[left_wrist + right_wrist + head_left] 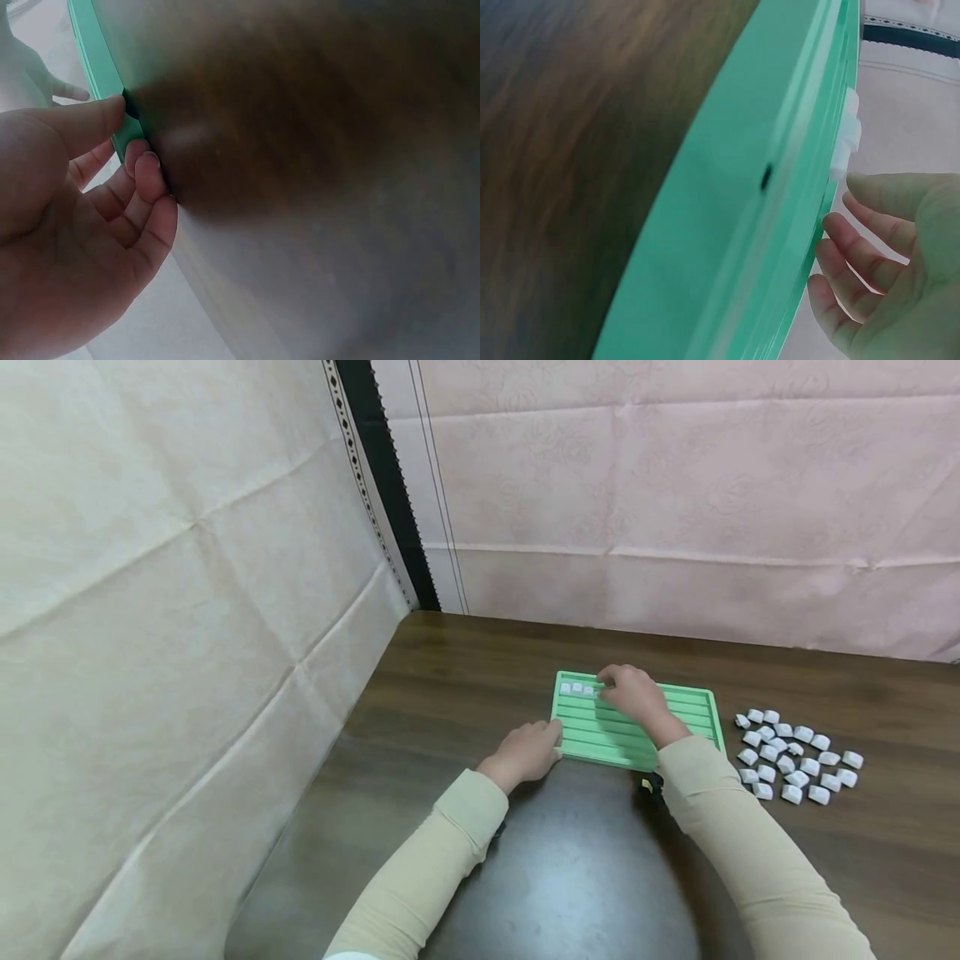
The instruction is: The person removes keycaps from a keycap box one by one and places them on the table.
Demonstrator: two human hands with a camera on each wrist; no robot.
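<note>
A green ridged tray (618,747) lies on the table with small white tiles (577,688) in a row at the left end of its far groove. My left hand (525,752) grips the tray's near left corner; in the left wrist view its thumb and curled fingers (146,169) close on the green edge. Over the far groove reaches my right hand (636,695), just right of the row. Its thumb tip comes right up to the last white tile (840,161) in the right wrist view, while the other fingers are loosely bent and apart, with nothing seen between them.
Several loose white tiles (795,760) lie scattered on the dark wooden table (465,677) to the right of the tray. Pale cloth hangs along the left side (187,652) and behind the table (675,510). A small black object (652,787) shows beside the right sleeve.
</note>
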